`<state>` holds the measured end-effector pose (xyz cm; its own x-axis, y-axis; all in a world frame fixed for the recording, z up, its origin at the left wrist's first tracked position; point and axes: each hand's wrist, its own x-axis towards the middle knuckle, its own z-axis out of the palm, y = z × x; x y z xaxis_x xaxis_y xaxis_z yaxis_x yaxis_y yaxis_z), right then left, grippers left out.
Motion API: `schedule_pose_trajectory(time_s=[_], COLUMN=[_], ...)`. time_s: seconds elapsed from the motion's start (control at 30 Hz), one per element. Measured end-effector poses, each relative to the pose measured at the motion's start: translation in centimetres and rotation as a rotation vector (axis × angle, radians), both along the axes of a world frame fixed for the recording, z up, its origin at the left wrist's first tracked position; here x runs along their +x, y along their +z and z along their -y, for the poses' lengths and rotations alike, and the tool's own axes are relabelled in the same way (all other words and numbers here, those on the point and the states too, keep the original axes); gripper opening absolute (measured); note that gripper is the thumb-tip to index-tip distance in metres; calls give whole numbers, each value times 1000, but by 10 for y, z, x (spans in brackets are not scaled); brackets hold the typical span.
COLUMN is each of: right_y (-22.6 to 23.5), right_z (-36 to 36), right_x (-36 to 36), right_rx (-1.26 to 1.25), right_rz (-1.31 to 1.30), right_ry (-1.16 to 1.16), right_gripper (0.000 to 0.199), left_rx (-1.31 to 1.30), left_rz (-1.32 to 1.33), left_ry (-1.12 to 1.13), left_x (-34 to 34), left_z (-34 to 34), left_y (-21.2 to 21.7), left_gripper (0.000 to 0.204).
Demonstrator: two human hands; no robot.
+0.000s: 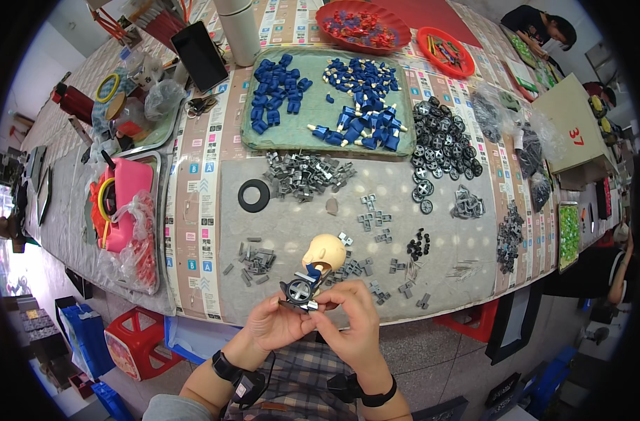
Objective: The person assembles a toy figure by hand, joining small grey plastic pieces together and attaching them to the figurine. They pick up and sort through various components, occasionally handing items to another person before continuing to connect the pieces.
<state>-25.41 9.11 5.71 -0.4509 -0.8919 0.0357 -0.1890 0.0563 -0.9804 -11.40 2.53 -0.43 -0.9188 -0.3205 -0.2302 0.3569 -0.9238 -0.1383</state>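
Observation:
At the table's near edge my left hand [278,324] is closed around the base of a small toy figure in a wheelchair. The figure has a large, bald tan head [324,251] and a dark blue body, and a black spoked wheel [300,290] stands at its side. From the right, my right hand [351,319] pinches at the grey lower part of the same toy, thumb and forefinger together. Whether a separate small part sits between those fingertips is hidden. Loose grey plastic pieces [356,267] lie just beyond the toy.
Beyond lie a green tray [247,144] of blue figure parts, black wheels [442,137], grey clips [306,175], a black ring [253,196] and small black pieces [418,244]. A pink container [127,203] stands left, a grey box [572,130] right. Red stools [141,340] flank the near edge.

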Motion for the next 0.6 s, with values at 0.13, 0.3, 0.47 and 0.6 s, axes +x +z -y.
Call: schedule_pose_trajectory(time_s=[0.13,0.3,0.47,0.6], right_y=[3,-1,-17,-18], right_z=[3,2,-6,-7], right_x=[2,0,-4,1], right_rx=[-10,26,48,34], right_rz=[-11,40,176,418], right_ry=[11,-18,-51,-98], right_gripper=[20,21,20,19], left_rx=[31,-239,-520,-718], left_rz=[65,222,478,570], left_ry=[0,22,48,70], left_x=[0,2,-13,-13], left_z=[-1,4,15,15], left_y=[4,8,36,37], left_gripper=[46,64,86,85])
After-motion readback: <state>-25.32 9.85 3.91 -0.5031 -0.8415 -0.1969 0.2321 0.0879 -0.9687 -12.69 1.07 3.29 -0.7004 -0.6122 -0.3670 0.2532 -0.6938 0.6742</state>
